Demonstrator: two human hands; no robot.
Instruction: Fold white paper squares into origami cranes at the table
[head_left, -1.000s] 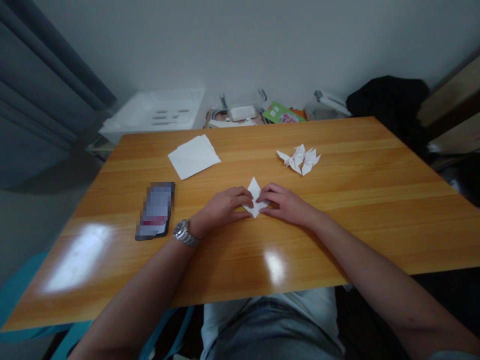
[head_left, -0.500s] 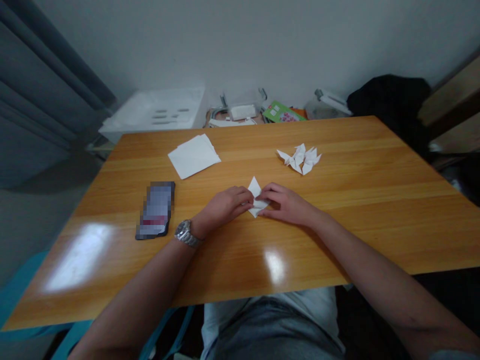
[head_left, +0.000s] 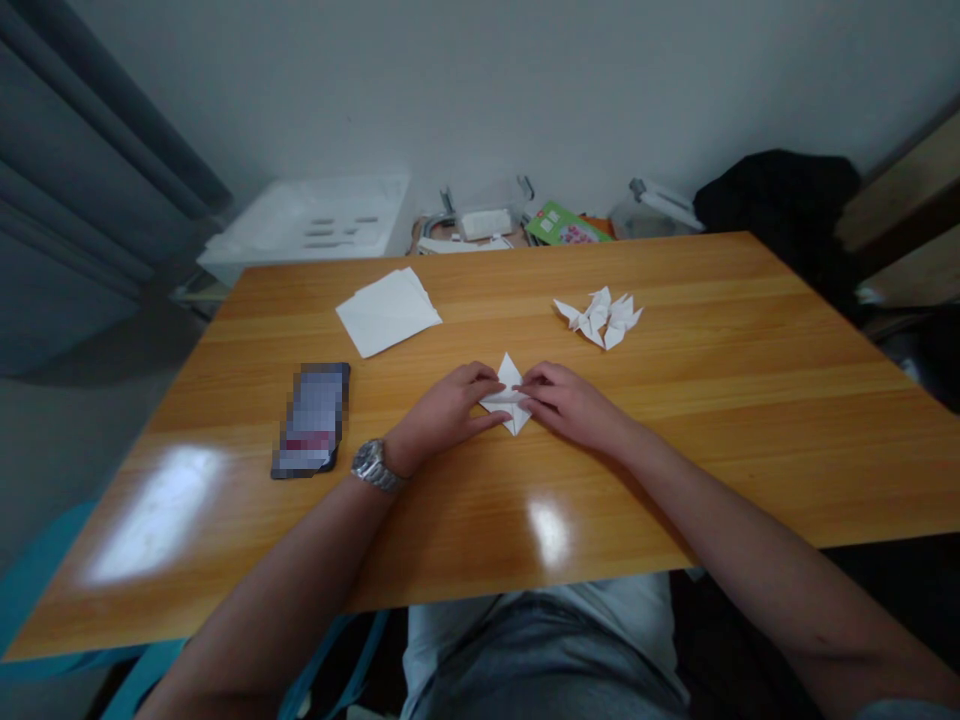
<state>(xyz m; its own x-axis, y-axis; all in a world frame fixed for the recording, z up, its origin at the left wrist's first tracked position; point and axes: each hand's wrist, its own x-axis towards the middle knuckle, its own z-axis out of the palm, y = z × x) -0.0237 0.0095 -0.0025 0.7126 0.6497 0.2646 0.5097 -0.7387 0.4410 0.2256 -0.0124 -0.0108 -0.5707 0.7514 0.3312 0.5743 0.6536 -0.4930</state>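
Observation:
A small white folded paper (head_left: 510,392) lies on the wooden table (head_left: 712,420) in front of me. My left hand (head_left: 442,412), with a metal watch (head_left: 369,465) on its wrist, pinches the paper's left side, fingers curled. From the right, my right hand (head_left: 571,402) presses its fingertips on the same piece. Both hands rest on the tabletop and meet over the paper's middle, hiding part of it.
A stack of white paper sheets (head_left: 387,312) lies at the back left. Several finished folded paper pieces (head_left: 600,318) sit at the back right. A dark phone (head_left: 313,420) lies left of my left hand. Boxes and clutter (head_left: 480,222) stand behind the table.
My fingers have shifted slightly on the folded paper, and the paper's lower flap has been pressed differently. Hands stay in the same place on the table.

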